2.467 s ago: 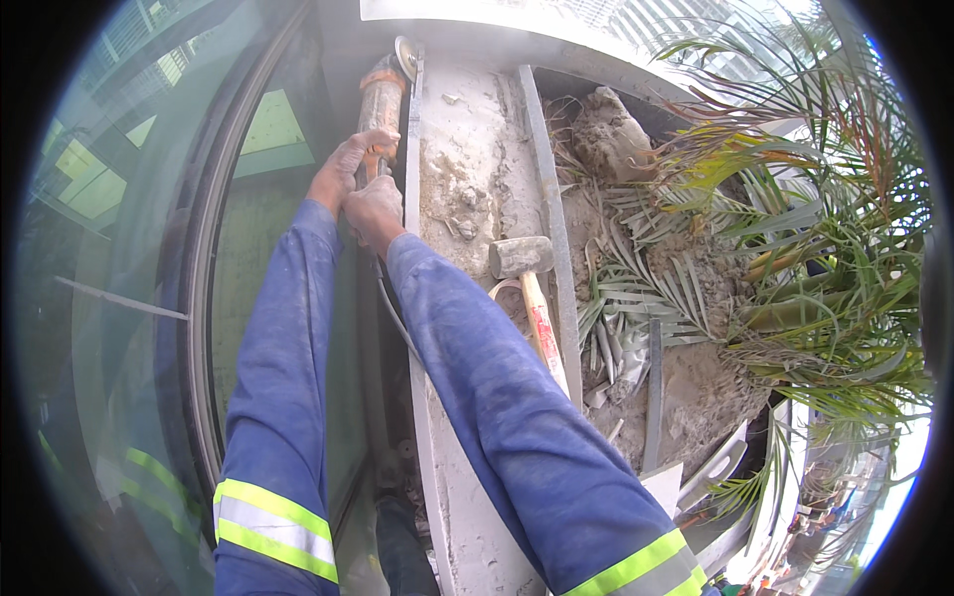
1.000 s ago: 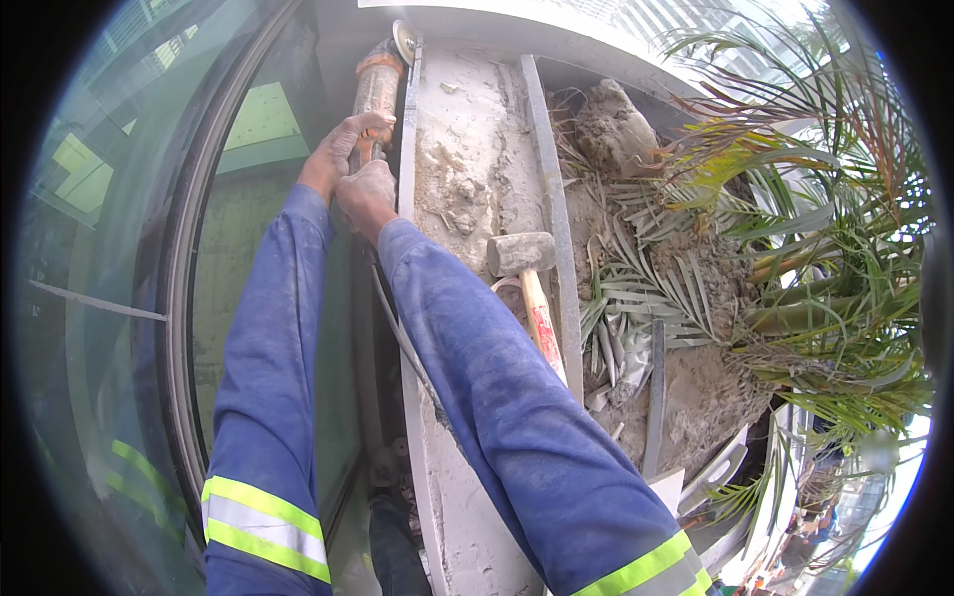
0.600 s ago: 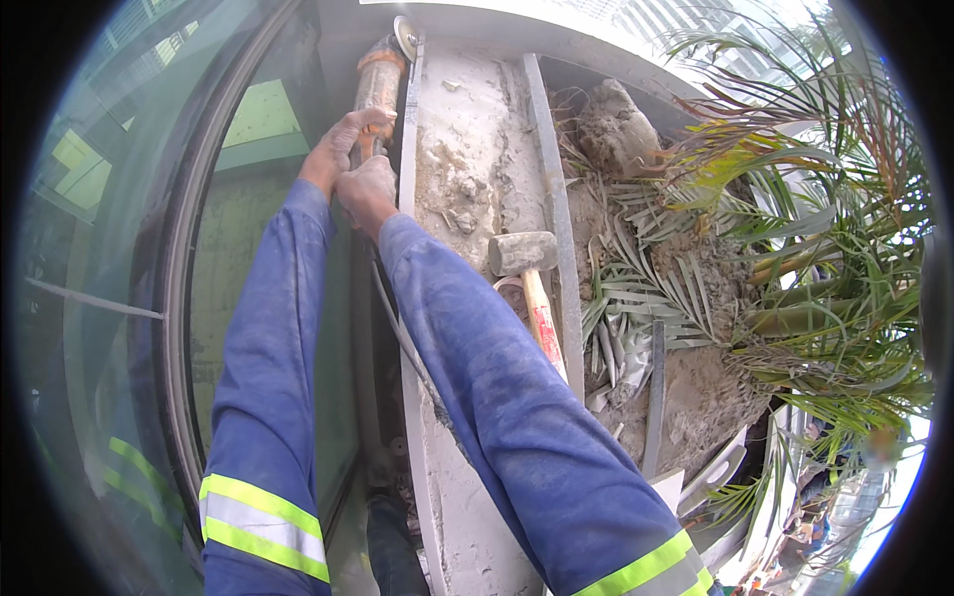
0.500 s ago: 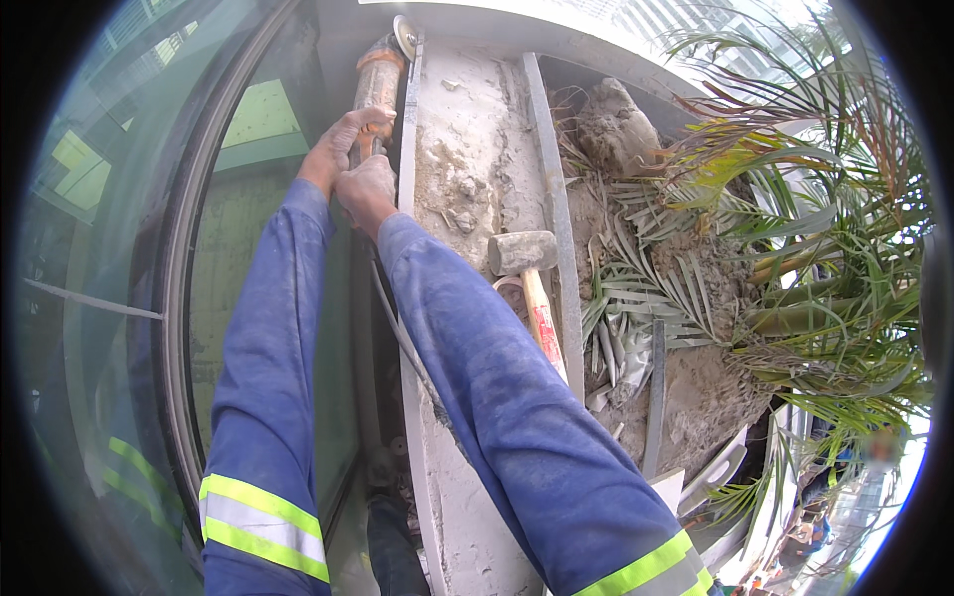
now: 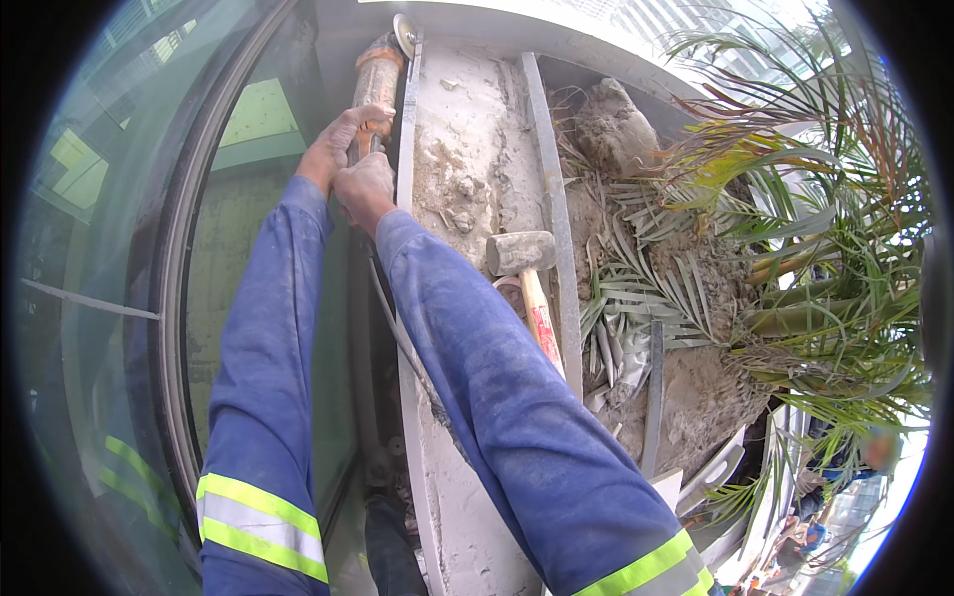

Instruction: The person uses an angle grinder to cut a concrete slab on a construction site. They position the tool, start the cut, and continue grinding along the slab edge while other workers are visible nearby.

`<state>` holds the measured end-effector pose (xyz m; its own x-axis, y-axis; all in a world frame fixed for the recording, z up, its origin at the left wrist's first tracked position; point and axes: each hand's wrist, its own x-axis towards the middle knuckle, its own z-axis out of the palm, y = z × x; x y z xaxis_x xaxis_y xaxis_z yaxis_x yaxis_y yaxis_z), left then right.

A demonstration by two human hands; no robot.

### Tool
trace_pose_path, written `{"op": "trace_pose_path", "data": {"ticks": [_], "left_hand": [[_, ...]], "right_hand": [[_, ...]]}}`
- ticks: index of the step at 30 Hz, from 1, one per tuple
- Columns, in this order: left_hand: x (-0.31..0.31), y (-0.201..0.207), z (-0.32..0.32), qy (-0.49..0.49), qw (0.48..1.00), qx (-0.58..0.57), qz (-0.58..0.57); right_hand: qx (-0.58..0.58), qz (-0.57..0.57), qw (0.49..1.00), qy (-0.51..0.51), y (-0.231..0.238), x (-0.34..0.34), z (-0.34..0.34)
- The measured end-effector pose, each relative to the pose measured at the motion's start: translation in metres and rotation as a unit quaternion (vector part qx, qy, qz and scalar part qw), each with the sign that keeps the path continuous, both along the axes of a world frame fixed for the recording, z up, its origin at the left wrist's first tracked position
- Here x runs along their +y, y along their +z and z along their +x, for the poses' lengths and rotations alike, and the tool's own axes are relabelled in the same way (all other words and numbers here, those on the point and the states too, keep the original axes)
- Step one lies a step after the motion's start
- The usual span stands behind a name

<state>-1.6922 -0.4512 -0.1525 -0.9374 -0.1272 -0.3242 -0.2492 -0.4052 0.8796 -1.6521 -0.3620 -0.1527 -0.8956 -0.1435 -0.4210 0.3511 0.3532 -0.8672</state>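
An orange, dust-covered angle grinder (image 5: 380, 81) points away from me along the left edge of a mortar-covered ledge (image 5: 467, 109). Its pale round disc (image 5: 403, 36) sits against the far end of the metal edge strip (image 5: 408, 129). My left hand (image 5: 341, 141) is wrapped round the grinder's body. Just nearer, my right hand (image 5: 366, 187) is closed round the rear end of the grinder, its fingers partly hidden. A cable (image 5: 390, 313) runs back from there beside my right forearm. On the ledge lies a mallet (image 5: 522, 253) with a grey head and a wooden handle, partly behind my right sleeve.
A framed glass pane (image 5: 258, 258) stands close on the left. Right of the ledge, beyond a second metal strip (image 5: 553, 189), are soil, a rock-like lump (image 5: 618, 129), palm fronds (image 5: 815, 238) and a loose metal strip (image 5: 653, 397). Another person (image 5: 840, 452) is at the far right.
Hardly anything differs: both hands keep hold of the grinder in nearly the same place. The person at the far right has shifted slightly.
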Motion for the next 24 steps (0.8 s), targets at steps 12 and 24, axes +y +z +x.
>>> {"op": "trace_pose_path", "data": {"ticks": [12, 24], "left_hand": [[0.001, -0.004, -0.009, -0.011, 1.0, 0.002, 0.017], [-0.005, -0.009, -0.013, -0.002, 1.0, 0.006, 0.005]], "right_hand": [[0.067, 0.031, 0.997, -0.023, -0.014, -0.001, -0.011], [0.055, 0.024, 0.998, -0.021, -0.02, -0.009, -0.013]]}}
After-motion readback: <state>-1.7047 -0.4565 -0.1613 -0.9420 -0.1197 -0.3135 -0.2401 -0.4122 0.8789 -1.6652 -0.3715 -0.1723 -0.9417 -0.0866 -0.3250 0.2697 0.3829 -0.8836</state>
